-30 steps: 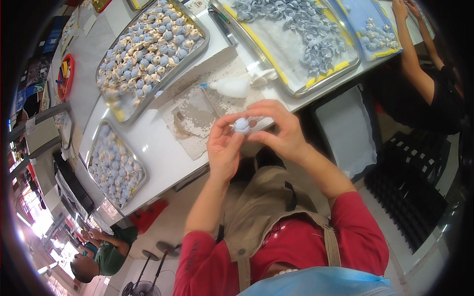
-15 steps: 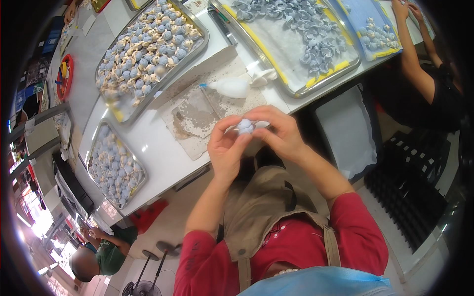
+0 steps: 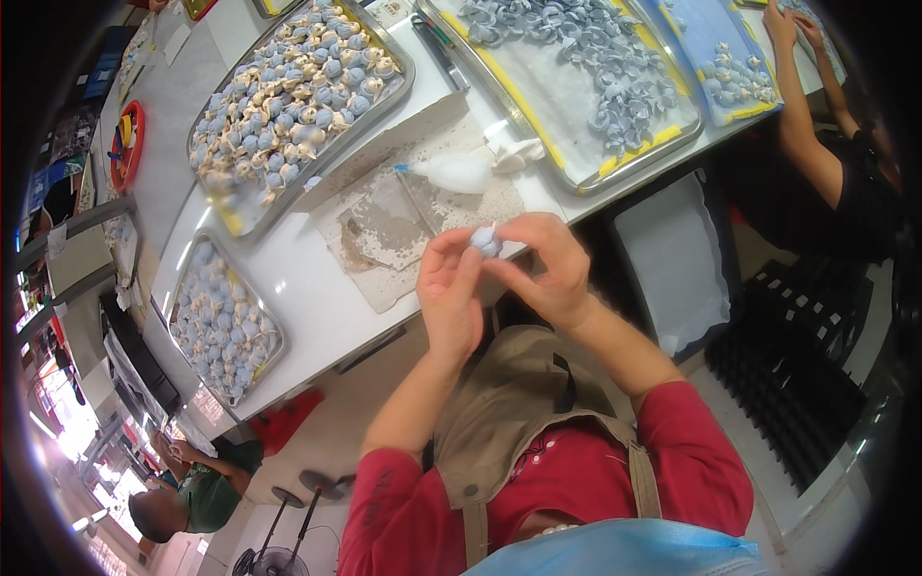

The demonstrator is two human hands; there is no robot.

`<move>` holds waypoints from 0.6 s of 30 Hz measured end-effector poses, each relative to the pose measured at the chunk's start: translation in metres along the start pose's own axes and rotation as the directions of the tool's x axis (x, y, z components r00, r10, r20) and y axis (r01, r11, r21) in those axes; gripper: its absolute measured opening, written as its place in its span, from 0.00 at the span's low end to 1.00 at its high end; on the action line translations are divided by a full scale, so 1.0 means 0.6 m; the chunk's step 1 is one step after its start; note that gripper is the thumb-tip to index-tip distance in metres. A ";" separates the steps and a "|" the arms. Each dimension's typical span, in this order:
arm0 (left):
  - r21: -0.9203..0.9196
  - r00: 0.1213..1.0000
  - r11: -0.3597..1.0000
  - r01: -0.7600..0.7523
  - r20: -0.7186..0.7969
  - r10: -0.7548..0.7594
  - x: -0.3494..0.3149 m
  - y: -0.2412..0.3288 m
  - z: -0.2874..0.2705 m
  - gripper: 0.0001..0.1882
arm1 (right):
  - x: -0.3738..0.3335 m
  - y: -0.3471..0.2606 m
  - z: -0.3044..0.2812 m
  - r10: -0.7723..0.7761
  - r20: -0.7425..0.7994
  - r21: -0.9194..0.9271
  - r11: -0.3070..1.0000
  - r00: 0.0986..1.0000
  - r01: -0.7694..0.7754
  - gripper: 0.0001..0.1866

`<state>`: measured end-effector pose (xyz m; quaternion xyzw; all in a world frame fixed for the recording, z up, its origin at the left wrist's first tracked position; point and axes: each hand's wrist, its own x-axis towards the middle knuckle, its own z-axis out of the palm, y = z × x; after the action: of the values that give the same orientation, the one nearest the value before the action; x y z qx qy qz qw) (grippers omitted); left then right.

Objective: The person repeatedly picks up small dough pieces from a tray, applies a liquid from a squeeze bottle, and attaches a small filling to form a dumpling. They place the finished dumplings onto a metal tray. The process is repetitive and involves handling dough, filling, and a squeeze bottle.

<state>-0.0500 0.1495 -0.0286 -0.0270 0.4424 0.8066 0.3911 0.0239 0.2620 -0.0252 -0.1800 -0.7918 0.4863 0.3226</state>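
We pinched one small blue dumpling [image 3: 487, 240] between left hand [image 3: 449, 293] and right hand [image 3: 544, 269], fingertips clamped on it, above the table edge [image 3: 317, 317]. Two trays [image 3: 288, 96] at 11 o'clock looked full; the tray [image 3: 576, 77] at 1 o'clock held wrappers. The dumpling's fold was hidden by fingers.

Head-worn fisheye, looking steeply down, close over worktable [image 3: 317, 317]
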 end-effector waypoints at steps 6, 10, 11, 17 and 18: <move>0.047 0.999 0.998 0.035 -0.030 -0.033 0.002 0.011 -0.007 0.12 | 0.002 -0.006 0.004 0.023 0.000 0.024 0.999 1.000 -0.023 0.18; 0.136 0.998 0.989 0.056 0.014 -0.059 0.000 0.022 -0.004 0.16 | 0.003 -0.002 -0.001 0.064 0.025 0.066 0.996 0.998 -0.065 0.18; 0.170 0.998 0.984 0.054 0.032 -0.060 -0.001 0.024 -0.004 0.18 | 0.000 -0.001 -0.002 0.070 0.027 0.066 0.995 0.997 -0.072 0.17; 0.287 0.976 0.952 0.103 0.155 -0.153 0.003 0.037 -0.023 0.20 | 0.004 -0.005 -0.018 0.133 0.156 0.054 0.988 0.979 -0.143 0.17; 0.320 0.977 0.945 0.071 0.170 -0.131 0.004 0.038 -0.024 0.20 | 0.005 -0.007 -0.019 0.131 0.164 0.063 0.988 0.978 -0.143 0.17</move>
<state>-0.0709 0.1334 -0.0221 0.0890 0.5232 0.7042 0.4716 0.0297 0.2691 -0.0170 -0.1823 -0.7821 0.5494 0.2305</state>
